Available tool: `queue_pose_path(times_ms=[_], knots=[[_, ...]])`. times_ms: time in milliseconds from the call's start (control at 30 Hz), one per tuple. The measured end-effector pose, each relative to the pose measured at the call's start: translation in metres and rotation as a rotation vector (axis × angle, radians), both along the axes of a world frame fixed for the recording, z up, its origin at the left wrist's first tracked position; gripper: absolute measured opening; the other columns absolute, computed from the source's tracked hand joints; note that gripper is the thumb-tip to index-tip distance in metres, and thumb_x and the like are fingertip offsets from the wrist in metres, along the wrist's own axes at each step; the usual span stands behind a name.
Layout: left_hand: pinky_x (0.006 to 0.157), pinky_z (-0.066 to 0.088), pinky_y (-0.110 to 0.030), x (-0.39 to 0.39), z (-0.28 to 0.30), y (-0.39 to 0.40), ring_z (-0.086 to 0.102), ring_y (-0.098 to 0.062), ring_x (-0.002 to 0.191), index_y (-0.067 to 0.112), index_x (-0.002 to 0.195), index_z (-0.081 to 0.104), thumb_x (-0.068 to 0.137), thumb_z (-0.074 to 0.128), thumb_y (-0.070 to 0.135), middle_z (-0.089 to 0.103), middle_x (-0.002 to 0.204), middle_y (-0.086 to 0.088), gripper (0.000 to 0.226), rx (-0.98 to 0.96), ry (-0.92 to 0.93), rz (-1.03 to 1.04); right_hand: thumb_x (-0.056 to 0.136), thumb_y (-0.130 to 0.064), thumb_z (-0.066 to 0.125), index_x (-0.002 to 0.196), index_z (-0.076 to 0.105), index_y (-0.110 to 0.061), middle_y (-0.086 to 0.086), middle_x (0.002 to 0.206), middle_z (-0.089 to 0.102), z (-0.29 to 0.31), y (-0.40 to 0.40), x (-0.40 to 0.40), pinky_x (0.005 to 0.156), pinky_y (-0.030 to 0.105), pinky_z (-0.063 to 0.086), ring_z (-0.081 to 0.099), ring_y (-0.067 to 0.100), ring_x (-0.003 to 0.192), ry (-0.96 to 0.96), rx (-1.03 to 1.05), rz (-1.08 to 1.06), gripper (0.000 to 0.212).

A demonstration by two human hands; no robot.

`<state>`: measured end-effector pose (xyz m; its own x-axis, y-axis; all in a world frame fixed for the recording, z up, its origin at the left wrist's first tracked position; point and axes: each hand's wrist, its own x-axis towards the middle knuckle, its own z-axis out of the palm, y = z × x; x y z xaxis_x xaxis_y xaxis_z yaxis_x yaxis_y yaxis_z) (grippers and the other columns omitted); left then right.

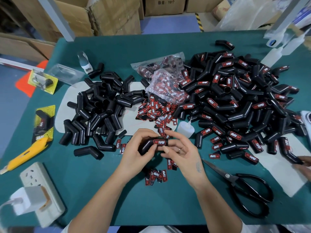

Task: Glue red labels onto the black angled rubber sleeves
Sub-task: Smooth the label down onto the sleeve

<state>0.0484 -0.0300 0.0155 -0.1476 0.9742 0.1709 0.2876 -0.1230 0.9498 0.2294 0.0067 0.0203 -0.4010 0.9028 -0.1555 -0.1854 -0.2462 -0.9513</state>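
A black angled rubber sleeve with a red label on its upper face is between both hands, just above the green table. My left hand grips its bent end. My right hand holds the labelled end, thumb underneath, fingers over the top. Loose red labels lie scattered beyond the hands, and a few more labels lie below them. A pile of unlabelled sleeves sits at the left. A larger pile of labelled sleeves fills the right. A small white glue bottle stands by my right hand.
Black scissors lie at the right front. A yellow utility knife and a white power strip with a charger are at the left. A plastic bag of labels is in the middle. Another person's hand touches a sleeve at the right edge.
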Motion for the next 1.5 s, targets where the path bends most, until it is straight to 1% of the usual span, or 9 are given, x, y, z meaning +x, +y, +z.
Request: queue_pose_path(times_ms=[233,367,433,567,733,1000,1167,1333,1500], knots=[[0.103,0.047,-0.022,0.009,-0.002,-0.004,0.066,-0.011,0.117,0.055,0.129,0.050,0.089,0.069,-0.003,0.068,0.119,0.009,0.072,0.070,0.039,0.017,0.093,-0.011,0.077,0.136,0.064,-0.037,0.003,0.110,0.075,-0.007,-0.003,-0.007,0.090,0.035,0.059,0.070,0.016,0.097,-0.045,0.022,-0.005,0.051],[0.102,0.047,-0.019,0.011,-0.005,-0.005,0.066,-0.006,0.117,0.053,0.132,0.050,0.094,0.067,0.012,0.067,0.120,0.012,0.059,0.098,0.081,0.007,0.087,-0.024,0.081,0.133,0.066,-0.039,0.009,0.092,0.068,-0.010,-0.004,-0.010,0.079,0.029,0.057,0.064,0.013,0.081,-0.056,0.007,-0.079,0.050],[0.102,0.046,-0.016,0.013,-0.005,-0.006,0.065,-0.002,0.116,0.047,0.131,0.051,0.094,0.066,0.016,0.067,0.119,0.013,0.051,0.107,0.109,0.009,0.085,-0.030,0.082,0.132,0.066,-0.039,-0.001,0.085,0.066,-0.012,-0.003,-0.010,0.078,0.031,0.057,0.063,0.012,0.078,-0.057,0.005,-0.095,0.050],[0.101,0.046,-0.016,0.016,0.000,-0.006,0.066,-0.003,0.115,0.059,0.135,0.047,0.093,0.068,0.016,0.068,0.119,0.014,0.063,0.077,0.064,0.027,0.086,-0.031,0.082,0.134,0.065,-0.038,-0.001,0.086,0.069,-0.015,-0.003,-0.009,0.079,0.033,0.059,0.066,0.013,0.078,-0.050,0.023,-0.105,0.051],[0.103,0.047,-0.021,0.018,-0.001,-0.007,0.068,-0.008,0.113,0.056,0.131,0.051,0.089,0.072,-0.003,0.071,0.115,0.010,0.075,0.073,-0.022,0.036,0.087,-0.030,0.080,0.134,0.064,-0.038,0.005,0.086,0.072,-0.015,-0.003,-0.009,0.077,0.027,0.057,0.067,0.014,0.078,-0.024,0.022,-0.118,0.050],[0.104,0.046,-0.023,0.017,-0.003,-0.004,0.065,-0.015,0.116,0.040,0.124,0.059,0.091,0.067,0.000,0.066,0.116,0.010,0.053,0.022,-0.062,0.022,0.094,-0.015,0.074,0.136,0.063,-0.037,0.010,0.086,0.074,-0.012,-0.003,-0.009,0.076,0.026,0.057,0.070,0.017,0.082,-0.009,0.049,-0.131,0.049],[0.106,0.041,-0.022,0.012,-0.006,0.000,0.059,-0.021,0.123,0.020,0.117,0.066,0.092,0.067,0.001,0.059,0.121,0.008,0.032,0.030,0.037,-0.001,0.098,-0.008,0.072,0.142,0.059,-0.036,0.010,0.101,0.075,-0.015,-0.005,-0.011,0.083,0.038,0.060,0.071,0.019,0.088,-0.034,0.072,-0.119,0.054],[0.106,0.046,-0.033,0.017,-0.006,-0.001,0.061,-0.025,0.120,0.021,0.113,0.066,0.095,0.063,0.014,0.061,0.118,0.007,0.020,0.009,-0.090,0.014,0.094,-0.021,0.076,0.142,0.057,-0.041,0.005,0.099,0.074,-0.019,-0.006,-0.013,0.089,0.059,0.060,0.073,0.018,0.085,-0.072,0.086,-0.143,0.055],[0.104,0.047,-0.040,0.022,-0.007,-0.001,0.061,-0.030,0.117,0.019,0.109,0.068,0.095,0.063,0.015,0.063,0.115,0.002,0.015,-0.015,-0.210,0.037,0.095,-0.018,0.075,0.146,0.054,-0.041,0.007,0.103,0.076,-0.022,-0.006,-0.012,0.089,0.061,0.059,0.073,0.017,0.086,-0.092,0.103,-0.148,0.059]])
